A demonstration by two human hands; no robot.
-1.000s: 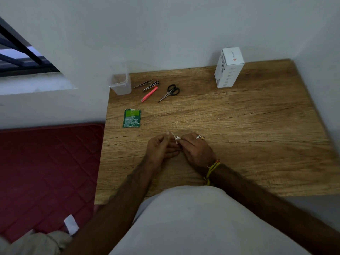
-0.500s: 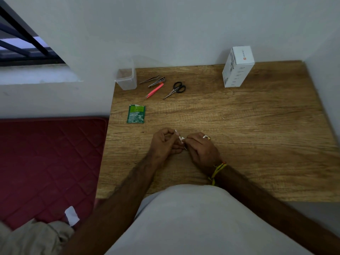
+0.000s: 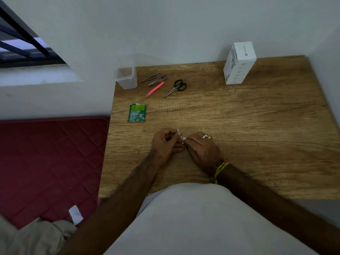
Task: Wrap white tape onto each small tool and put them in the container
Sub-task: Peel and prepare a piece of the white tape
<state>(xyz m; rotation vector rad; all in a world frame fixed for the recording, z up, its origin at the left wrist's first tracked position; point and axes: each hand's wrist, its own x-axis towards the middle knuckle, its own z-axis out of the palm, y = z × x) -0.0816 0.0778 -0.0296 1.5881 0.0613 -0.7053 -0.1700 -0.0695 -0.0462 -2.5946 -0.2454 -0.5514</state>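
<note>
My left hand [image 3: 165, 144] and my right hand [image 3: 202, 149] meet over the middle of the wooden table [image 3: 239, 126]. Between their fingertips they pinch a small thin tool [image 3: 178, 132] with a bit of white tape [image 3: 183, 139] on it; most of the tool is hidden by fingers. At the back left stands a clear plastic container [image 3: 127, 79]. Beside it lie two metal tweezers [image 3: 150, 78] [image 3: 157, 80], a pink tweezers [image 3: 155, 89] and small black-handled scissors [image 3: 175, 88].
A green packet [image 3: 137, 113] lies left of centre on the table. A white box [image 3: 239, 63] stands at the back right by the wall. A red quilted mat [image 3: 49, 162] covers the floor to the left. The table's near edge is at my body.
The camera view has shifted a little, so the table sits further right in frame. Both hands stay together on the small tool, with only slight finger movement.
</note>
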